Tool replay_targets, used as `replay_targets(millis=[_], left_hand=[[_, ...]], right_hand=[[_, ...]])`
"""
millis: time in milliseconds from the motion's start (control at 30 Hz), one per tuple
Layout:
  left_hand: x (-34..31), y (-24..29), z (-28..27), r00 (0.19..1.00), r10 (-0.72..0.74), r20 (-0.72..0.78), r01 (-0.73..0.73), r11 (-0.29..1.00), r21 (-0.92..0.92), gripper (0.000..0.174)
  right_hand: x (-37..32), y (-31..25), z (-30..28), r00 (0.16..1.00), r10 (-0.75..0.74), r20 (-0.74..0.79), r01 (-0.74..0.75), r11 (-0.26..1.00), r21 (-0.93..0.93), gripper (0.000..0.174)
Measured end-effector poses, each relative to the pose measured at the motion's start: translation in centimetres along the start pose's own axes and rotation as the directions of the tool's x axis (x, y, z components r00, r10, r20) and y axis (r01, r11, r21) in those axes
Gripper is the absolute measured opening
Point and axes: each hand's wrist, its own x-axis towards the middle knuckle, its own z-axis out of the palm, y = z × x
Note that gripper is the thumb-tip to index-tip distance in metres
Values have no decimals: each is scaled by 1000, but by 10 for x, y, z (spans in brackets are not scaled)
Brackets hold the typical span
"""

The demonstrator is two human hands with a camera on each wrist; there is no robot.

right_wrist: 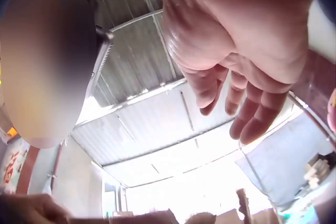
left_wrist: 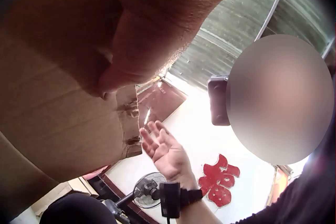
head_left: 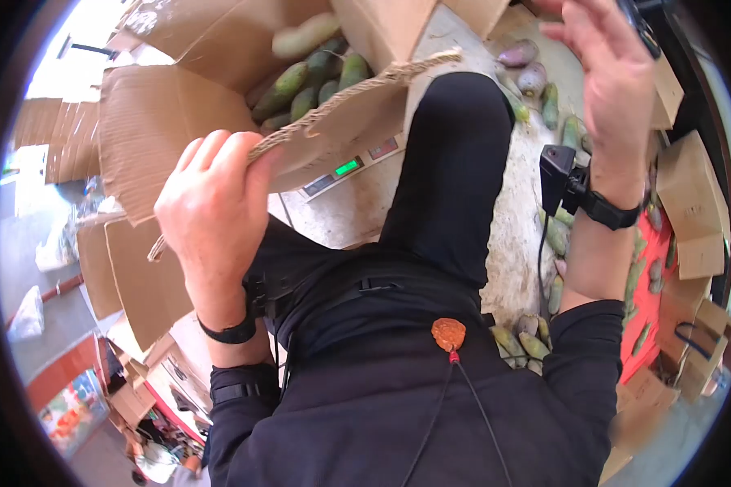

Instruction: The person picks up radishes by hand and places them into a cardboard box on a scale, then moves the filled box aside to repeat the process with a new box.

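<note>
My left hand (head_left: 213, 183) grips the torn edge of a flap on a cardboard box (head_left: 150, 122), thumb on one side and fingers over the other. Inside the box lie several plump, elongated green vegetables (head_left: 283, 91) that look like radishes, and a paler one (head_left: 304, 36) at the back. The left wrist view shows the thumb pressed on the brown cardboard (left_wrist: 58, 108). My right hand (head_left: 613, 85) is raised at the upper right, apart from the box, fingers loosely extended. In the right wrist view that hand (right_wrist: 241, 40) holds nothing.
Beside the box, a digital scale (head_left: 349, 168) shows a lit green display. More green and purplish vegetables (head_left: 532, 79) lie on the pale floor to the right, near a red sheet (head_left: 650, 300). Other cardboard boxes (head_left: 690, 207) stand at the far right. My bent knee (head_left: 463, 105) is between the hands.
</note>
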Motion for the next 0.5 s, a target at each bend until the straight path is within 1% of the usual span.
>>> replay_targets(millis=[33, 67, 100, 133, 167, 200, 233, 267, 300, 333, 367, 400, 467, 500], left_hand=[[0, 0, 0, 1000, -9, -2, 9, 1000, 13, 12], [2, 2, 1, 1000, -11, -6, 11, 1000, 13, 11], [2, 4, 0, 1000, -8, -18, 7, 998, -61, 9], [1, 5, 1, 1000, -12, -23, 11, 999, -44, 8], [1, 6, 1, 999, -43, 7, 44, 998, -45, 9], [-1, 5, 3, 1000, -18, -3, 18, 998, -58, 9], [-3, 1, 6, 1000, -14, -13, 13, 998, -53, 9], [-4, -3, 8, 1000, -13, -24, 12, 999, -44, 9], [-5, -6, 10, 1000, 16, -9, -16, 998, -63, 9], [-6, -7, 9, 1000, -13, 5, 13, 999, -39, 11], [-6, -9, 10, 999, -43, 19, 44, 999, -10, 13], [-5, -11, 11, 999, -21, 31, 21, 1000, -19, 13], [-7, -16, 15, 1000, -13, -24, 13, 1000, 8, 18], [-9, -22, 14, 999, -36, -2, 36, 998, 52, 21]], right_hand=[[-17, 19, -22, 991, 130, -35, -131, 991, -31, 22], [-38, 37, -46, 963, 256, -84, -261, 963, -66, 21], [-66, 59, -67, 936, 338, -103, -348, 931, -111, 20], [-101, 80, -89, 898, 420, -131, -436, 887, -151, 19], [-137, 96, -110, 841, 510, -180, -540, 810, -228, 19], [-178, 110, -130, 771, 592, -233, -636, 716, -286, 19], [-225, 126, -154, 795, 549, -258, -601, 656, -456, 20], [-269, 135, -176, 818, 511, -266, -553, 569, -608, 20], [-302, 126, -190, 810, 519, -274, -533, 457, -712, 20], [-335, 113, -202, 803, 526, -278, -498, 338, -799, 19], [-379, 113, -220, 687, 624, -374, -635, 264, -726, 19], [-426, 114, -236, 548, 705, -450, -751, 178, -636, 19], [-495, 96, -248, 299, 743, -599, -826, -114, -553, 21], [-527, 87, -250, 214, 768, -604, -826, -188, -532, 22]])
